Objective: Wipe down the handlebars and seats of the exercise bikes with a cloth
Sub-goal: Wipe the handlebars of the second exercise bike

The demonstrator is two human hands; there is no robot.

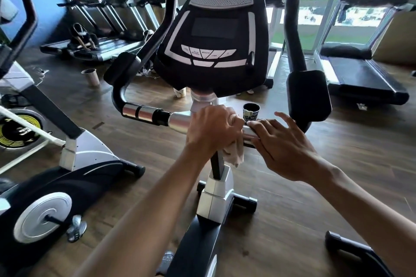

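Where the left hand [213, 128] bunches the cloth [234, 153] around the chrome handlebar [177, 120], it looks soft and limp — best gripped wadded. The right hand [281, 141] rests flat-fingered on the slick, rigid bar.

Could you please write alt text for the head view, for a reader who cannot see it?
A person's left hand grips a beige cloth against the chrome handlebar of an exercise bike, while the right hand rests on the bar beside it. The bike's black console rises above, with treadmills and windows behind.
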